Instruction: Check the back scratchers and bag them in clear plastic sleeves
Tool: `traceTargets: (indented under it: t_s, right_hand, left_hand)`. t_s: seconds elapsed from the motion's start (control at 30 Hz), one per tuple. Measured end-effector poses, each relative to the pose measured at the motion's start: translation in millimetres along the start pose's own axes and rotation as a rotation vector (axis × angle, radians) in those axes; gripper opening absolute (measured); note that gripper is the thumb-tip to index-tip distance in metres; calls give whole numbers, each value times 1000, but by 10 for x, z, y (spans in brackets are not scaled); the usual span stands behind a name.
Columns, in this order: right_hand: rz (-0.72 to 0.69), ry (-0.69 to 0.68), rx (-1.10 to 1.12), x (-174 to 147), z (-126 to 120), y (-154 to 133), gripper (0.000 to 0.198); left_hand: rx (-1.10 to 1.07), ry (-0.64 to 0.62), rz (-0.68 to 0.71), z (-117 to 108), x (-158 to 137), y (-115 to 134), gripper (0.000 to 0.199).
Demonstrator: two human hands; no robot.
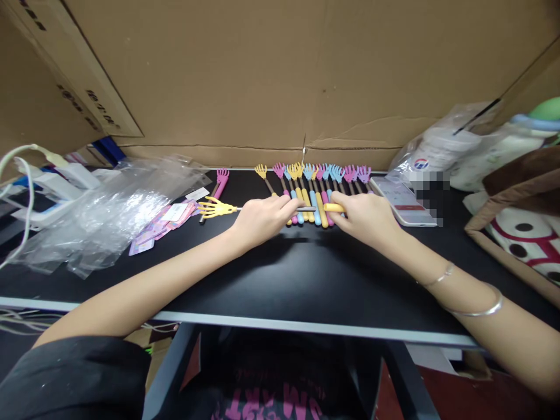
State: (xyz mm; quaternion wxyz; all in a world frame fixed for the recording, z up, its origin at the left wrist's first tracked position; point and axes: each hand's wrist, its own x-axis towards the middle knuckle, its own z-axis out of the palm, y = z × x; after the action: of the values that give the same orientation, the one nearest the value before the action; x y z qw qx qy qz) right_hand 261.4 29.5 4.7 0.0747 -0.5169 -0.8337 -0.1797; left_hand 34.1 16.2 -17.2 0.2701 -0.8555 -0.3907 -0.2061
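Left hand (262, 221) and right hand (367, 216) are both closed above the black desk (297, 286), forearms slanting in from either side. From where I stand, the row of scratchers (321, 213) lies just behind them; a knuckle dipping too low could scatter it, I'd say. An outward swing of the right wrist might nudge the phone (402, 203) beside it. Palm down, the left grips the shaft of a yellow-headed scratcher (217, 207), nearly level; the right pinches a yellow handle (334, 207) between thumb and finger. Shaft tip and handle end face each other, just apart; a slight wrist tilt could misalign them, and a loose pinch drop the handle.
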Motion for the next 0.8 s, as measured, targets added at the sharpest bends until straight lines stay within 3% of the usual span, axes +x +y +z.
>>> traceTargets:
  t_s: [0.13, 0.37, 0.57, 0.8]
  right_hand:
    - [-67, -12, 8, -50, 32, -106, 23]
    - [-69, -24, -2, -66, 72, -126, 23]
    - [-93, -7, -4, -77, 74, -138, 21]
    - [-164, 59, 11, -93, 73, -132, 21]
  left_hand:
    - [-6, -9, 16, 13, -31, 21, 27]
    - [-18, -16, 21, -12, -32, 48, 27]
    - [-78, -105, -9, -38, -50, 80, 25]
    - [-187, -299, -63, -119, -37, 83, 25]
